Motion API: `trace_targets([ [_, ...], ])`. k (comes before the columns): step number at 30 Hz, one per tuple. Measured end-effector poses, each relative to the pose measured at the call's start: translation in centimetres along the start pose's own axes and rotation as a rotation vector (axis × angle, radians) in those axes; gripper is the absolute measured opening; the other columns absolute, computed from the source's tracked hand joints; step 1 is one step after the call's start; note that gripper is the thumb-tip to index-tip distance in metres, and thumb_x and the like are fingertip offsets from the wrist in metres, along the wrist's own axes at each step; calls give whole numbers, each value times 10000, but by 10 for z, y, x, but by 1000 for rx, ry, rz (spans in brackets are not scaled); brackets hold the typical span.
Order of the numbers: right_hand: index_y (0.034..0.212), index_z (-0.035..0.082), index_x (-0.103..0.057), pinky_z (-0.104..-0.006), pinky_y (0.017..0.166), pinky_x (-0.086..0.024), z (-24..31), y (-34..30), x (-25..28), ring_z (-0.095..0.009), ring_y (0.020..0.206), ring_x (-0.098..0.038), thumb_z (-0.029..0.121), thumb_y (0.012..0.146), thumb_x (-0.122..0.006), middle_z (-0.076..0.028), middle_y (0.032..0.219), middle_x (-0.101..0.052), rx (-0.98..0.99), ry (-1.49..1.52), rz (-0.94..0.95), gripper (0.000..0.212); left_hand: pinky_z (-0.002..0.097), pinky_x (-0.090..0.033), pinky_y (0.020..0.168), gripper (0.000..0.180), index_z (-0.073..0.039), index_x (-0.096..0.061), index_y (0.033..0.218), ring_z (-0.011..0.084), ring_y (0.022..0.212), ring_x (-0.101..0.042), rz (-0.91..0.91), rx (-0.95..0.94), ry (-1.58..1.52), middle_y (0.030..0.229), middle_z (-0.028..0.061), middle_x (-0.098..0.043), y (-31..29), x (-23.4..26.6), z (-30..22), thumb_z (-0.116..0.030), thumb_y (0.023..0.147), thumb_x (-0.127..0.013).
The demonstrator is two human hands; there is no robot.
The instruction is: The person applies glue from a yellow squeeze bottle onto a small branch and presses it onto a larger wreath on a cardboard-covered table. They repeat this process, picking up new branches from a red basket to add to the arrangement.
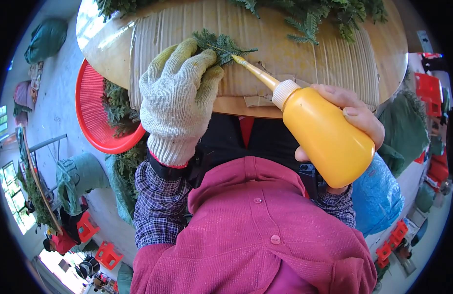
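Note:
A white knitted glove covers my left hand (180, 95), its fingertips stained yellow-green. The gloved fingers are closed on a small green fir sprig (217, 45) just above the cardboard. Bare, my right hand (356, 115) wraps round a yellow squeeze bottle (329, 134) with a white ribbed collar. The bottle is tilted, its long tapered nozzle (256, 71) pointing up and left. The nozzle's tip is at the sprig's stem; whether it touches I cannot tell. My left thumb and forefinger partly hide the sprig's lower leaves.
A corrugated cardboard sheet (167, 44) lies on a round wooden table (390, 54). More fir sprigs (329, 17) are piled along the far side. At left stands a red plastic basket (92, 105) holding greenery. A blue plastic bag (381, 196) is at my right side.

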State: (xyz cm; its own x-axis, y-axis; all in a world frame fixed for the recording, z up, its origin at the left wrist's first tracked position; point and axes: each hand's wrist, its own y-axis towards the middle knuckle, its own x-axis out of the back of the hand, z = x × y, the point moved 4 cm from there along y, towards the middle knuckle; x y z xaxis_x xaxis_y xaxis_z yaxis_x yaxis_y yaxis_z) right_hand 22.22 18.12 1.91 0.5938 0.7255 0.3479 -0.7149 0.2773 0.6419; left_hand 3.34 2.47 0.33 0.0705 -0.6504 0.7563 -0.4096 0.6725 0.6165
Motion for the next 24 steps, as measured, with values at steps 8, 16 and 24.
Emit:
trace_targets([
  [8, 1367, 149, -421, -455, 900, -578, -3, -2, 5, -392, 1094, -666, 223, 671, -972, -273, 1236, -639, 15, 33, 10, 890, 448, -537, 899, 274, -86, -734, 998, 356, 1039, -668, -6, -10, -31, 1094, 136, -712, 0, -1, 1, -158, 747, -817],
  [16, 1365, 149, -421, -450, 892, -580, -5, -5, 11, -396, 1094, -670, 235, 666, -975, -275, 1246, -636, 3, 23, 3, 896, 436, -538, 931, 242, -25, -738, 1019, 362, 1055, -681, 54, 15, -26, 1141, 178, -728, 4, 2, -2, -87, 792, -795],
  [24, 1356, 145, -423, -448, 887, -584, -6, -6, 15, -396, 1077, -677, 243, 677, -970, -269, 1255, -633, 6, 27, -17, 877, 444, -529, 913, 268, -83, -740, 997, 347, 1049, -668, 11, -1, -25, 1114, 139, -716, 1, 0, 1, -159, 751, -816],
])
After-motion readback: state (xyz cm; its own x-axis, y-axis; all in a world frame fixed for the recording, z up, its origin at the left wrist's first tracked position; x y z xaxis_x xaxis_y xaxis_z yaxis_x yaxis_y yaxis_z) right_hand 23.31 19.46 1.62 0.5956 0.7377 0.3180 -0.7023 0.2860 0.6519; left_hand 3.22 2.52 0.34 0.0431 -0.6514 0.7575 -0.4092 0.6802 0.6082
